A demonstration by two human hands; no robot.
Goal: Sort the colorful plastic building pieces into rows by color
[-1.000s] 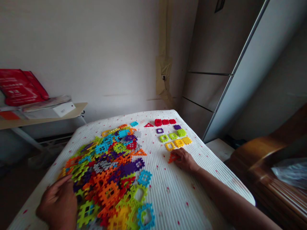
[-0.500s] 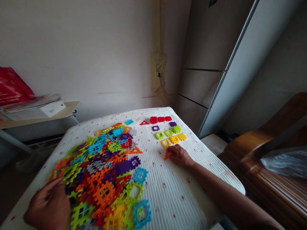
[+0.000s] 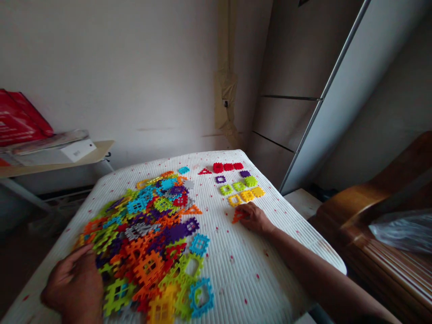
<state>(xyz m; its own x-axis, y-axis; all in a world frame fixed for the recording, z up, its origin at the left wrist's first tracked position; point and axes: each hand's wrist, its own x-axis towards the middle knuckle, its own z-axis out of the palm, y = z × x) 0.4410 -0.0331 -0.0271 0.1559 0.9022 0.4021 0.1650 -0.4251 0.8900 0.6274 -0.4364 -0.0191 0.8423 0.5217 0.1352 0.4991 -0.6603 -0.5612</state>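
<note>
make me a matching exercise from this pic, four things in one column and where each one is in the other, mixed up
Things
1. orange triangle
2. red squares
3. left hand
4. red bag

Places
A. on the side shelf
B. far row on the mat
C. at the fingertips of the right hand
D. at the near left edge of the pile

Pairs: 1-C, 2-B, 3-D, 4-A

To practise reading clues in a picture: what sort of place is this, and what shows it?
Probably a room in a home: a pile of colourful toy tiles lies on a white ribbed mat, with wooden furniture at the right and a cluttered side table by the wall.
</note>
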